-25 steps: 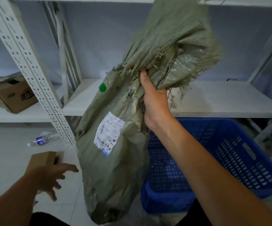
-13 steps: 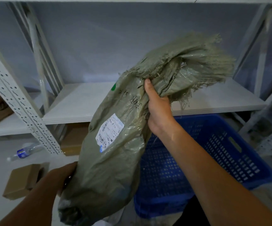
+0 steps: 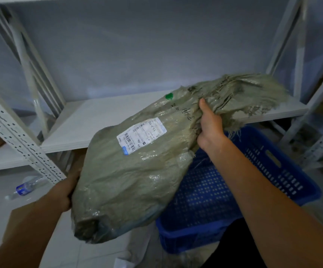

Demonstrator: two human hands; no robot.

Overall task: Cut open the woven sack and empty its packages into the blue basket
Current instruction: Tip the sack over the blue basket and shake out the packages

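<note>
The white shelf spans the background, with the blue basket set on the floor below it at about 4 o'clock; its open top appears free of packages. The woven sack is held slantwise above the basket's left edge, its long axis running from 7 o'clock up to 2 o'clock, frayed mouth uppermost. The neck is gripped in the closed fingers of the right hand; the bulging bottom is clasped from 9 o'clock by the left hand. For emptying, the mouth would probably have to be swung down towards 4 o'clock
</note>
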